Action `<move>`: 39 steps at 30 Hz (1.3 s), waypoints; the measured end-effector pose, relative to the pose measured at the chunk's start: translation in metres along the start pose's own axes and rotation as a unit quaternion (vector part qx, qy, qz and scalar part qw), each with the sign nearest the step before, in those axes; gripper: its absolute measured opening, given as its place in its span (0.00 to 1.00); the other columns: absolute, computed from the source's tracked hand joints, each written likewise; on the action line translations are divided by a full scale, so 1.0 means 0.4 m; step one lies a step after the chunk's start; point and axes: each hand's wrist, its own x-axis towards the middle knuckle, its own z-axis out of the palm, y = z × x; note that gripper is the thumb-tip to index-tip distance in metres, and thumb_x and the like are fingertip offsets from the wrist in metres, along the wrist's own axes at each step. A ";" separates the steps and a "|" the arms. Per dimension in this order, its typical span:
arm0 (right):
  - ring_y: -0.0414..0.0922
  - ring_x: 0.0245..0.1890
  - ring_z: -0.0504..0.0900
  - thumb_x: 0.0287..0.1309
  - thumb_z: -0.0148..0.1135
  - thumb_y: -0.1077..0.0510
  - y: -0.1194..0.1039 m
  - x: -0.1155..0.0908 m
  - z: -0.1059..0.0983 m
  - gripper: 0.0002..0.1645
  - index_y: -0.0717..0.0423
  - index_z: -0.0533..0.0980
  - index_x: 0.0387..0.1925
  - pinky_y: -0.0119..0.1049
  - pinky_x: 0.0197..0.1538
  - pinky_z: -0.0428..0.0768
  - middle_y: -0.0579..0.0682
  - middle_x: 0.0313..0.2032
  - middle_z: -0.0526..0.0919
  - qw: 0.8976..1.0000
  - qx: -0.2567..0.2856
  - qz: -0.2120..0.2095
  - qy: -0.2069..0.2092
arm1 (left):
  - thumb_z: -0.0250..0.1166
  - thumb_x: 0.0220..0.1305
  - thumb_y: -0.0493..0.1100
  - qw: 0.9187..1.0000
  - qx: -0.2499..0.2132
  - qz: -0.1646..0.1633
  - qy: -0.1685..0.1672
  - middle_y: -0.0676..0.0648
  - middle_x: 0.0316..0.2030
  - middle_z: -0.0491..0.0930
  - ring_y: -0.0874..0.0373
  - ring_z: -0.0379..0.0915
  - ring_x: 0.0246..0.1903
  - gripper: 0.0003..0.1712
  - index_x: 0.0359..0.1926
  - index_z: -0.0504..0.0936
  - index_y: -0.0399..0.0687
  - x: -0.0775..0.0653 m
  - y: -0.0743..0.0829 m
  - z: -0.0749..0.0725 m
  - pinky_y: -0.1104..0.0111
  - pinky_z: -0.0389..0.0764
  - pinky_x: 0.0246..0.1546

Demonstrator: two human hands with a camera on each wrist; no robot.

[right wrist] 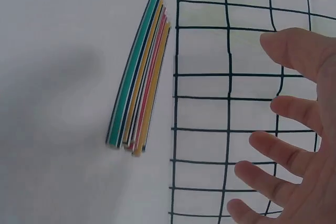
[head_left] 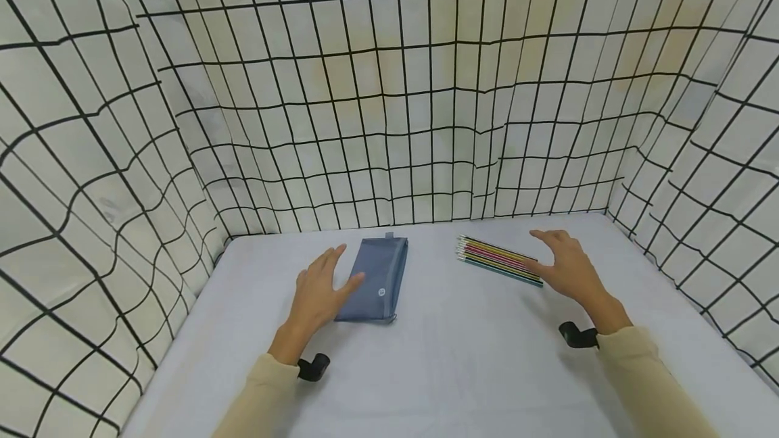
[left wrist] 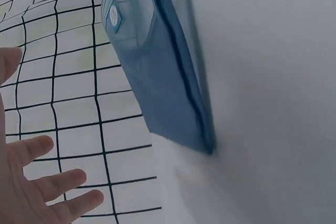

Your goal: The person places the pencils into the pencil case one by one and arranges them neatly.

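Note:
A flat blue zippered pouch (head_left: 372, 282) with a small round white badge lies on the white table, left of the middle. My left hand (head_left: 318, 293) hovers at its left side, fingers spread and holding nothing. In the left wrist view the pouch (left wrist: 157, 72) stands apart from the fingers. To the right lies a side-by-side row of several striped pencils (head_left: 499, 259) in green, yellow, red and black. Over their right end is my right hand (head_left: 569, 269), its fingers apart and nothing in them. The right wrist view shows the pencils (right wrist: 137, 77) clear of the fingertips.
White cloth with a black grid (head_left: 414, 86) rises behind the table and along both sides. The white tabletop (head_left: 462, 363) stretches between the arms and toward the front. Each wrist carries a small black camera mount (head_left: 313, 367).

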 end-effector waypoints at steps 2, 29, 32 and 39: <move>0.71 0.66 0.66 0.66 0.65 0.48 -0.015 0.007 0.016 0.39 0.58 0.66 0.73 0.71 0.61 0.70 0.70 0.67 0.68 1.000 0.022 0.002 0.006 | 0.59 0.67 0.71 0.999 -0.043 -0.007 0.009 0.38 0.76 0.63 0.37 0.58 0.75 0.46 0.78 0.61 0.55 0.005 0.008 0.019 0.34 0.55 0.72; 0.58 0.52 0.82 0.67 0.64 0.56 -0.079 0.073 0.157 0.22 0.60 0.78 0.59 0.55 0.54 0.79 0.62 0.51 0.85 0.988 0.139 0.060 0.013 | 0.73 0.58 0.63 0.976 -0.207 -0.067 -0.009 0.39 0.75 0.61 0.36 0.55 0.74 0.47 0.73 0.70 0.51 0.012 0.035 0.135 0.37 0.64 0.68; 0.58 0.51 0.83 0.66 0.65 0.57 -0.074 0.071 0.160 0.20 0.60 0.78 0.58 0.54 0.52 0.79 0.62 0.50 0.85 0.990 0.131 0.056 0.010 | 0.74 0.56 0.63 0.975 -0.211 -0.070 -0.012 0.39 0.75 0.60 0.36 0.55 0.74 0.48 0.73 0.70 0.52 0.009 0.036 0.134 0.38 0.65 0.68; 0.54 0.46 0.83 0.64 0.66 0.59 -0.065 0.075 0.169 0.19 0.61 0.80 0.54 0.47 0.46 0.80 0.60 0.46 0.86 0.994 0.100 0.050 -0.014 | 0.76 0.52 0.65 0.979 -0.186 -0.075 -0.026 0.37 0.76 0.57 0.35 0.52 0.74 0.50 0.73 0.70 0.55 0.009 0.034 0.150 0.36 0.65 0.66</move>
